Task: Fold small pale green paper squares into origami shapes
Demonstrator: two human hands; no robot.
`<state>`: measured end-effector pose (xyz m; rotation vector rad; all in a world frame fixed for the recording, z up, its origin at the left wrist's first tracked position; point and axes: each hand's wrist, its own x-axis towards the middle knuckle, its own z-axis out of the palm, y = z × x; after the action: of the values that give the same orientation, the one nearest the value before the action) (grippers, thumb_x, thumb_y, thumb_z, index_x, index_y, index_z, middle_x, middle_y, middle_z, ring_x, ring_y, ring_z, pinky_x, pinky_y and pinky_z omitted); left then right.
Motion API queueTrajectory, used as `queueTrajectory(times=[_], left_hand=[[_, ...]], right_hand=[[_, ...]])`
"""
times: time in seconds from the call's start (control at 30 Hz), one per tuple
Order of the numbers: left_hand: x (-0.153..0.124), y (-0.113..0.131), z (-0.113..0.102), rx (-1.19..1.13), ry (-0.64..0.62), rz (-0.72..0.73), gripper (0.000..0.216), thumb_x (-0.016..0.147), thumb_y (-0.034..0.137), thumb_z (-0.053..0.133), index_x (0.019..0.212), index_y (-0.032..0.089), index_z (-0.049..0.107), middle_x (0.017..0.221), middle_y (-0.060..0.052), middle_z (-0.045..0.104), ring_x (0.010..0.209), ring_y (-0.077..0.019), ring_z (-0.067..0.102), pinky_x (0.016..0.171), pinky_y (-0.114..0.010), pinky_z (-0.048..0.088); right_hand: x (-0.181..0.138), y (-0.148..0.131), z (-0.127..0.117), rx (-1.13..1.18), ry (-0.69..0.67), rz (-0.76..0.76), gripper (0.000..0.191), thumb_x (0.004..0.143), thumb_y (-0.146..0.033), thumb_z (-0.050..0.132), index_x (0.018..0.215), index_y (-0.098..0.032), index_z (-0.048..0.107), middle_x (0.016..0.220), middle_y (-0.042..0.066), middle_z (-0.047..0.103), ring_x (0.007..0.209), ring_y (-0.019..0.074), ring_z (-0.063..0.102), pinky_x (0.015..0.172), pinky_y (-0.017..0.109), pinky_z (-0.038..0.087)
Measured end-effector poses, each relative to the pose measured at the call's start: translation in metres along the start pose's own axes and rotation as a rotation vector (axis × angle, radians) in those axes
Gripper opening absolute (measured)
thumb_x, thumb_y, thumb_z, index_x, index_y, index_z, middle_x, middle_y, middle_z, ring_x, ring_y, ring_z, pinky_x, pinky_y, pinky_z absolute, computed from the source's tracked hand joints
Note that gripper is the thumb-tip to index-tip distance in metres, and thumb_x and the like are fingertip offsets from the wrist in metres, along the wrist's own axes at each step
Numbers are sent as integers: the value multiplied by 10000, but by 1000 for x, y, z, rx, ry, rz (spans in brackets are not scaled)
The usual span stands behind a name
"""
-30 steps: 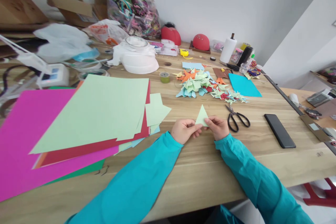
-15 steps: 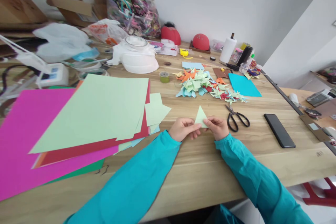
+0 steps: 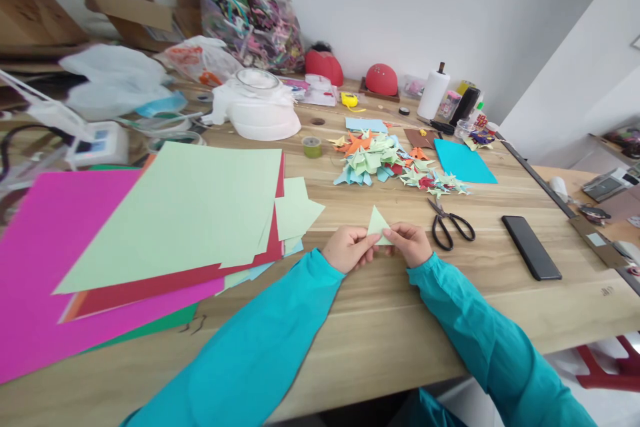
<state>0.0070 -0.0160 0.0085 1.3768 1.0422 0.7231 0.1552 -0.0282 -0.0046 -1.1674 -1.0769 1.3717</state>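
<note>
Between my two hands is a small pale green folded paper triangle (image 3: 377, 223), its tip pointing away from me. My left hand (image 3: 350, 247) pinches its lower left part between thumb and fingers. My right hand (image 3: 411, 243) grips the lower right corner, the thumb lying on top. Fingers under the paper are partly hidden. Just beyond the triangle lies a pile of folded paper pieces (image 3: 373, 159) in green, orange, blue and red. Black-handled scissors (image 3: 443, 223) rest to the right of my right hand.
Large pale green sheets (image 3: 185, 207) lie on red and magenta paper (image 3: 45, 267) at the left. Smaller green squares (image 3: 297, 210) sit beside them. A black phone (image 3: 531, 247) is at the right. Behind stand a roll of tape (image 3: 313, 147), blue paper (image 3: 465, 160) and a white bottle-like roll (image 3: 433, 95).
The paper triangle has shifted slightly left and tilted, its tip now further left. My right hand has moved a little left with it. Both hands still hold the paper.
</note>
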Motion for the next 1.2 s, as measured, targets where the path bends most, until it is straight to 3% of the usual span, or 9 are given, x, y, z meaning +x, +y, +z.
queueTrajectory(times=[0.17,0.6,0.87,1.2], left_hand=[[-1,4,-1,11,35,23,352,679,413,571,463,139,519,371,25,489,302,-51,396,299,-162,302],[0,3,0,-9,49,11,341,670,406,581,471,135,523,378,18,499,303,-54,402,293,-165,305],[2,-2,-3,-144,-65,-28,266,646,344,595,514,117,548,462,-21,567,352,-81,477,309,-184,352],[3,-2,-3,-116,-68,-17,215,609,283,629,520,107,542,454,-11,561,351,-80,478,326,-192,374]], right_hand=[[-2,-1,0,-112,-69,67,368,622,-472,634,515,-131,547,418,-15,562,291,56,459,289,154,329],[-3,-1,4,-93,-63,63,368,578,-474,662,512,-133,540,416,-21,565,294,62,472,289,160,370],[-4,-2,4,-101,-75,66,360,561,-469,672,526,-135,542,401,-28,556,278,67,463,271,164,358],[-1,-1,2,-110,-86,63,364,567,-458,671,507,-129,530,391,-26,554,268,60,458,259,148,340]])
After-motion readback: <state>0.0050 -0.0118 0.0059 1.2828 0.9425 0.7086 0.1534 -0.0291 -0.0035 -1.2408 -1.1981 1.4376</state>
